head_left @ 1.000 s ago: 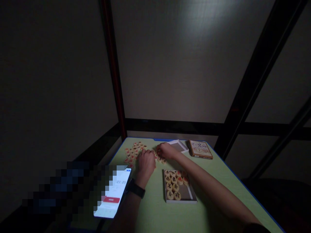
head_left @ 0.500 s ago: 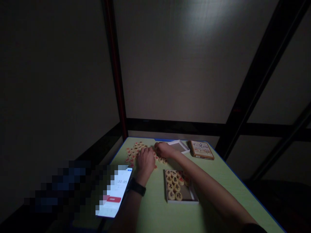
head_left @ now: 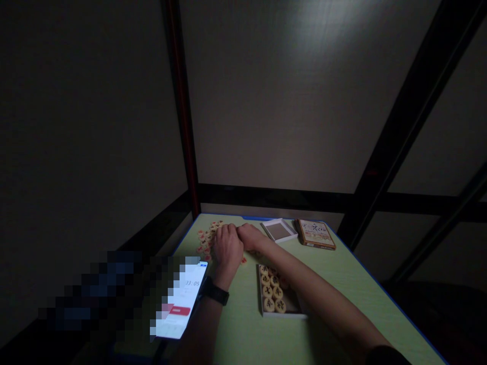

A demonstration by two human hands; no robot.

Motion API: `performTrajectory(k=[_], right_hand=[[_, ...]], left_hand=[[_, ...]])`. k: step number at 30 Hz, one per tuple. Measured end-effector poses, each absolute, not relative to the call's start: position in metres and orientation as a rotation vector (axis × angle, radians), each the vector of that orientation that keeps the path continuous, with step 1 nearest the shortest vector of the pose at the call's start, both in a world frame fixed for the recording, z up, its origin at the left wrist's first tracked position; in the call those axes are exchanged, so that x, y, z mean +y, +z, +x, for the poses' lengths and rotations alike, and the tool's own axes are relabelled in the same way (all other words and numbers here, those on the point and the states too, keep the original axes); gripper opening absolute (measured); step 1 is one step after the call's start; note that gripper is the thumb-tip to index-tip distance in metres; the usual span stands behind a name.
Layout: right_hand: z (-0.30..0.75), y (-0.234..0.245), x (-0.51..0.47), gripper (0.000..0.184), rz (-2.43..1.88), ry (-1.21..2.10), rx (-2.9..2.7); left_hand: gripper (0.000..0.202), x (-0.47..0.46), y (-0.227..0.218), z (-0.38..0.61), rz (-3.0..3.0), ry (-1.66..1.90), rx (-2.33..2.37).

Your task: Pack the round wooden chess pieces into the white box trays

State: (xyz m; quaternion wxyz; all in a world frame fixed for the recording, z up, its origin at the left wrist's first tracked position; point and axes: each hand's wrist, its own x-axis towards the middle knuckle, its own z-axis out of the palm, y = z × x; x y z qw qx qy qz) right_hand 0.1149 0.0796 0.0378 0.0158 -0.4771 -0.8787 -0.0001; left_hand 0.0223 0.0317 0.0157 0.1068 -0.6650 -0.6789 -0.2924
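Both my hands meet over a spread of loose, round Chinese chess pieces point(head_left: 206, 238) with red and black characters, at the far left of the green table. My left hand point(head_left: 229, 248) bends down over the pieces, its fingers curled together and their tips hidden. Touching or nearly touching it, my right hand point(head_left: 251, 237) is closed, and its fingertips are out of sight behind the left one. Whatever they grip cannot be seen. Nearer to me sits a shallow open box point(head_left: 283, 317) with several larger chess pieces point(head_left: 277, 292) in rows, partly covered by my right forearm.
A pale, shallow tray or lid point(head_left: 291, 237) lies at the back, beside a printed box point(head_left: 316, 234) with a brown edge. At the left edge a lit phone point(head_left: 182, 299) shows a timer, close to my watch point(head_left: 216, 294). Walls stand behind and left of the table point(head_left: 238, 314).
My right hand has moved slightly left and nearer, up against my left hand. Its forearm now covers more of the box of pieces, and the pale tray shows more fully.
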Motion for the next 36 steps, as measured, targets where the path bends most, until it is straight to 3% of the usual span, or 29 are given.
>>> performTrajectory(k=[8,11,16,20,27,36], right_hand=[[0.138,0.050,0.074,0.030,-1.480,0.087,-2.542],[0.162,0.060,0.065,0.032,-1.465,0.119,-2.440],[0.199,0.055,0.039,0.023,-1.278,0.344,-2.047],[0.209,0.037,0.012,0.014,-1.181,0.277,-1.899],[0.224,0.019,-0.019,0.021,-1.025,0.188,-1.751],[0.225,0.022,-0.037,0.022,-0.821,-0.064,-1.888]], left_hand=[[0.023,0.034,0.014,0.025,-2.003,-1.152,-1.947],[0.023,0.039,0.009,0.034,-2.161,-1.645,-1.942],[0.027,0.034,0.005,0.058,-2.536,-2.865,-1.871],[0.038,0.018,0.006,0.067,-2.519,-3.343,-1.695],[0.040,0.007,0.013,0.065,-2.709,-3.400,-1.659],[0.055,0.007,0.007,0.070,-3.015,-2.946,-1.915]])
